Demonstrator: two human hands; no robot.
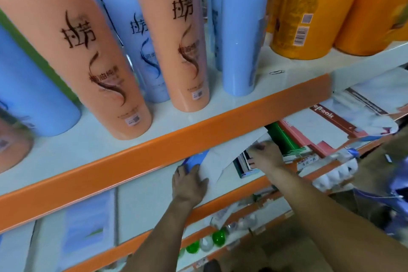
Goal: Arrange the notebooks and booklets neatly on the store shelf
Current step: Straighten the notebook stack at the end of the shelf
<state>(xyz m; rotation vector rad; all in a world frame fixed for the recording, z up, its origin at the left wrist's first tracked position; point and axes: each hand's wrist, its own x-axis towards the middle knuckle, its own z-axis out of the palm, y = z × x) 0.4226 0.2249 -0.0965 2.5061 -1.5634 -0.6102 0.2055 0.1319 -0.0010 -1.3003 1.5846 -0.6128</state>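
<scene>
My left hand [189, 183] grips a white booklet with a blue edge [210, 161] at the front of the lower shelf, just under the orange shelf lip [198, 134]. To its right, my right hand [266, 155] reaches into a stack of notebooks [245, 166] and holds their edges. Green booklets [284, 139] and red-and-white notebooks [331, 121] lie further right on the same shelf. The back of that shelf is hidden by the lip.
The upper shelf carries tall orange bottles [88, 62], blue bottles [242, 35] and yellow tubs [309, 13]. A paper clip [276, 72] lies near its edge. White and blue booklets [88, 223] lie at the left of the lower shelf. Lower shelves hold green-capped items [218, 237].
</scene>
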